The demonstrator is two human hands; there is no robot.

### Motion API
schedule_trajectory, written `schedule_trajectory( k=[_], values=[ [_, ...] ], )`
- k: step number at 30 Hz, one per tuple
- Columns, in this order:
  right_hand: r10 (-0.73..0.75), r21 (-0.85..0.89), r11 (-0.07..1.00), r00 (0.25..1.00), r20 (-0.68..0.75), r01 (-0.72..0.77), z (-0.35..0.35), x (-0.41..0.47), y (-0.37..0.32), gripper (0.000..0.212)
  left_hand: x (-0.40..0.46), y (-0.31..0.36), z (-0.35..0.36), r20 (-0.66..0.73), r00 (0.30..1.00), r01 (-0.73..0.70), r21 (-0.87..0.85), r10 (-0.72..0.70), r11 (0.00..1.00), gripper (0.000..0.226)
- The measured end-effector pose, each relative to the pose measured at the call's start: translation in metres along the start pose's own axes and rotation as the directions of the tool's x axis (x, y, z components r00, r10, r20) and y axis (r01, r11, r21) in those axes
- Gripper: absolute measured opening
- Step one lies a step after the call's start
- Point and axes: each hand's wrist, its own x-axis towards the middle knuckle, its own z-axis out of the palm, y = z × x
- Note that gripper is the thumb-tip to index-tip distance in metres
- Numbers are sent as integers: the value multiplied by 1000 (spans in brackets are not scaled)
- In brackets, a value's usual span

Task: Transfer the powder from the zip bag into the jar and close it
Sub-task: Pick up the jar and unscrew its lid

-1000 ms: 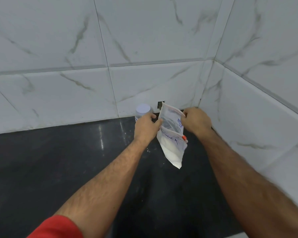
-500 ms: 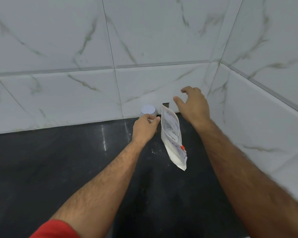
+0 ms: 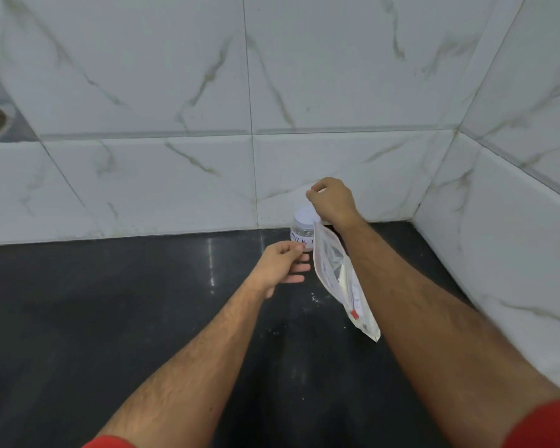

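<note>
At the jar (image 3: 302,233), the bag (image 3: 338,279) has been released by the right hand (image 3: 332,202), now gripping the lid (image 3: 305,216); left hand (image 3: 280,265) pinches the bag's edge; unscrewing is judged imminent.

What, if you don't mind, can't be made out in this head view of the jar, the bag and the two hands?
- The jar label: its writing is cut off by the bag.
- The jar lid: the right hand covers part, so its grip is unclear.
- What holds the bag's top: hidden under the right wrist.
- The left hand: what it pinches, if anything, is too small to tell.
- The object at the left edge: cut off.
</note>
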Motion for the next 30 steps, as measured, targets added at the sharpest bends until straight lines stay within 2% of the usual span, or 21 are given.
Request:
schedule_trajectory(
  k=[2,5,8,10,15,19,23,30],
  values=[
    [37,-80,996,999,23,-35,3,18,1,16,8,0,-12,-9,1000,15,10,-15,1000,24],
    [130,-97,987,991,22,-127,7,47,17,18,24,2,-24,-26,999,42,-8,-42,999,18],
    [281,-89,958,956,79,-274,14,58,40,30,44,1,-33,-80,992,98,-11,-98,995,15],
    [314,-120,946,942,120,-300,22,62,54,38,54,-1,-36,-116,984,139,46,-133,989,19],
    [291,-30,956,937,193,-291,49,80,83,64,87,-6,-40,-146,979,171,179,-145,969,19],
    [275,25,956,925,263,-292,59,82,108,81,116,-8,-37,-190,981,91,305,-33,948,51],
    [264,71,950,906,331,-303,62,81,128,87,139,-7,-31,-135,991,44,432,17,901,75],
    [172,121,967,920,352,-226,72,85,148,85,152,-8,-20,-86,995,-2,402,41,915,62]
  ],
)
